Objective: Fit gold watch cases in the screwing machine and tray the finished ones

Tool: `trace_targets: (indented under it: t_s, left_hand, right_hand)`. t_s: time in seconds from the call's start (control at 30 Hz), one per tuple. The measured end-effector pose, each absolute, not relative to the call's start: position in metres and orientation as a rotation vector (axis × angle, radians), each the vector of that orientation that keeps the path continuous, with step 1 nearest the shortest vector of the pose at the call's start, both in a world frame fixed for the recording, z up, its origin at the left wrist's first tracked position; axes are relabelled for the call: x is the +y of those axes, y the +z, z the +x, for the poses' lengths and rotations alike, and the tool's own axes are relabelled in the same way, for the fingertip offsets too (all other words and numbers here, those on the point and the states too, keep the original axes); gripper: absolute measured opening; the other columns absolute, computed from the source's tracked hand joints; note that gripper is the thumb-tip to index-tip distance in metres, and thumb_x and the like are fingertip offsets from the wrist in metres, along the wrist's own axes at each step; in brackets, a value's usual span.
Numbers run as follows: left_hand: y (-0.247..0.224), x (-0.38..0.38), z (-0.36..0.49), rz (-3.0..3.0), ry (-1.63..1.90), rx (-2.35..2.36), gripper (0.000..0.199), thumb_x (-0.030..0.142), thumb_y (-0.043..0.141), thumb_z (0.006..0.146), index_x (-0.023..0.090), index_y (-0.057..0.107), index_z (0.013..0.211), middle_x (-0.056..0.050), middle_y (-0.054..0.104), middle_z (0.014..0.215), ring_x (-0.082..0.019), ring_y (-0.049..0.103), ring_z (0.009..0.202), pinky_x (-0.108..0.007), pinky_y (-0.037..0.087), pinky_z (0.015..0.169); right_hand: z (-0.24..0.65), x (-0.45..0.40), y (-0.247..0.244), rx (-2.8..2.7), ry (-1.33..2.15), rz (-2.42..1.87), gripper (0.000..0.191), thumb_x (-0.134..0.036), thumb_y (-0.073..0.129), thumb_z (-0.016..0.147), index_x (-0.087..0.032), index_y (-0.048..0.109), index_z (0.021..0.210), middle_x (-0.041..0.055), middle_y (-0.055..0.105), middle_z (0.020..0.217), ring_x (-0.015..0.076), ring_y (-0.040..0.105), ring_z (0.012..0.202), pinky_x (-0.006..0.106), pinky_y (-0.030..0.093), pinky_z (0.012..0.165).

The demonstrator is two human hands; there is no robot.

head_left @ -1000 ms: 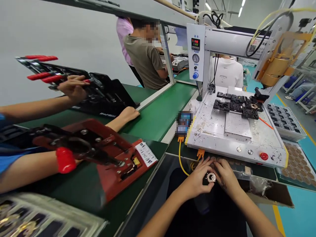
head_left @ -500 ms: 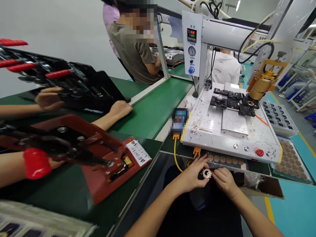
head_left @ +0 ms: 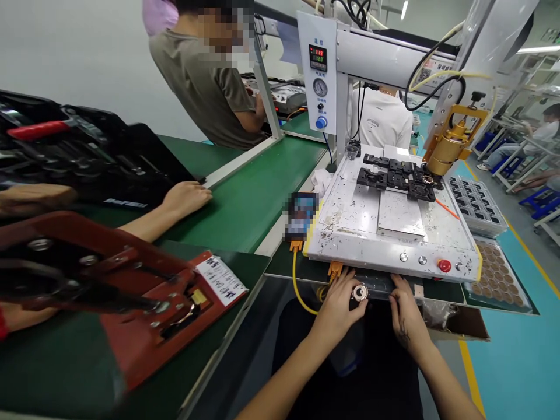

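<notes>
While pinched in left hand [head_left: 336, 306] grip | ring part [head_left: 360, 293] at fingertips | right hand [head_left: 405, 312] beside, apart

Arms: both forearms bare up to the bottom edge of the picture, no sleeves or cuffs showing.
Hands: left hand [head_left: 335, 309] and right hand [head_left: 406, 315] bare, no gloves.
Jewellery: no rings, watch or wristband to be seen on either wrist.
Markings: a small dark tattoo on the back of the right hand, near the wrist.
Clothing: dark, black-looking garment over the lap, between the forearms.
</notes>
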State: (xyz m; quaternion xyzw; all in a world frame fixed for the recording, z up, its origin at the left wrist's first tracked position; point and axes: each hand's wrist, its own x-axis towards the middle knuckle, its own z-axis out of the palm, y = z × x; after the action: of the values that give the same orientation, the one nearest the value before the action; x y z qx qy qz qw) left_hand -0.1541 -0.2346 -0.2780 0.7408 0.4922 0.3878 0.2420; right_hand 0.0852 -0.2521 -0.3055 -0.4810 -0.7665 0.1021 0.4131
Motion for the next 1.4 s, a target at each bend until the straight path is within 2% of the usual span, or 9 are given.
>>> trace_targets:
  t_s: [0.07,0.17,0.27,0.4,0.57,0.7,0.87,1.2,1.4]
  left_hand:
    - [-0.271,-0.246,-0.156,1.987,1.116,1.356,0.029,0.017,0.071,0.090,0.020,0.070,0.119,-0.019,0.071,0.145,-0.040,0.060,0.145,-0.064,0.046,0.121]
    - [-0.257,-0.265,-0.159,1.783,1.147,1.352,0.034,0.020,0.074,0.090,0.023,0.071,0.124,-0.012,0.079,0.126,-0.034,0.074,0.121,-0.054,0.056,0.111]
    - [-0.239,-0.275,-0.158,1.346,1.089,1.207,0.036,0.021,0.080,0.087,0.022,0.070,0.121,-0.007,0.081,0.109,-0.026,0.079,0.100,-0.043,0.064,0.095]
    - [-0.217,-0.278,-0.156,0.780,1.000,0.915,0.047,0.022,0.094,0.076,0.019,0.067,0.114,-0.005,0.081,0.102,-0.024,0.082,0.093,-0.034,0.067,0.083]
    - [-0.200,-0.282,-0.155,0.558,0.971,0.845,0.061,0.020,0.104,0.068,0.016,0.071,0.119,-0.011,0.085,0.112,-0.027,0.083,0.106,-0.035,0.064,0.097]
    - [-0.189,-0.287,-0.156,0.475,0.954,0.830,0.073,0.026,0.107,0.065,0.015,0.074,0.129,-0.014,0.085,0.117,-0.030,0.083,0.109,-0.035,0.065,0.096]
    - [-0.181,-0.295,-0.153,0.454,1.019,0.795,0.062,0.049,0.094,0.083,0.013,0.076,0.131,-0.018,0.084,0.119,-0.033,0.081,0.113,-0.042,0.065,0.102]
    - [-0.181,-0.307,-0.149,0.532,1.101,0.750,0.057,0.049,0.087,0.091,0.018,0.076,0.137,-0.017,0.081,0.130,-0.038,0.076,0.125,-0.055,0.062,0.110]
    - [-0.176,-0.311,-0.151,0.567,1.120,0.763,0.057,0.051,0.085,0.092,0.018,0.077,0.137,-0.016,0.081,0.130,-0.038,0.076,0.125,-0.054,0.063,0.109]
  right_hand:
    - [0.090,-0.249,-0.298,-1.879,0.311,-1.221,0.013,-0.017,0.053,0.107,-0.022,0.065,0.108,0.0190,0.067,0.147,0.0347,0.061,0.142,0.060,0.052,0.116]
    - [0.092,-0.253,-0.281,-1.776,0.409,-1.262,0.012,-0.024,0.057,0.108,-0.024,0.069,0.108,0.0145,0.076,0.120,0.0327,0.072,0.120,0.055,0.057,0.106]
    - [0.086,-0.260,-0.260,-1.660,0.567,-1.324,0.015,-0.031,0.057,0.111,-0.024,0.070,0.114,0.0089,0.076,0.101,0.0253,0.075,0.087,0.042,0.064,0.080]
    - [0.073,-0.268,-0.226,-1.554,0.904,-1.313,0.025,-0.041,0.062,0.110,-0.023,0.073,0.124,0.0024,0.074,0.086,0.0146,0.065,0.055,0.028,0.056,0.052]
    - [0.063,-0.272,-0.202,-1.199,1.355,-1.210,0.033,-0.047,0.083,0.095,-0.022,0.081,0.115,-0.0006,0.070,0.074,0.0131,0.062,0.054,0.029,0.058,0.054]
    - [0.063,-0.270,-0.206,-0.977,1.495,-1.155,0.029,-0.043,0.093,0.084,-0.021,0.079,0.095,-0.0016,0.069,0.073,0.0114,0.061,0.052,0.026,0.056,0.050]
    - [0.072,-0.274,-0.208,-1.010,1.548,-1.148,0.026,-0.043,0.088,0.092,-0.020,0.077,0.099,-0.0027,0.067,0.067,0.0134,0.066,0.056,0.029,0.061,0.060]
    - [0.074,-0.292,-0.182,-0.995,1.713,-1.145,0.033,-0.048,0.084,0.095,-0.021,0.067,0.089,-0.0026,0.066,0.064,0.0155,0.065,0.056,0.036,0.065,0.064]
    - [0.070,-0.297,-0.177,-1.003,1.757,-1.067,0.032,-0.045,0.081,0.098,-0.021,0.064,0.086,-0.0026,0.063,0.066,0.0127,0.060,0.053,0.032,0.062,0.057]
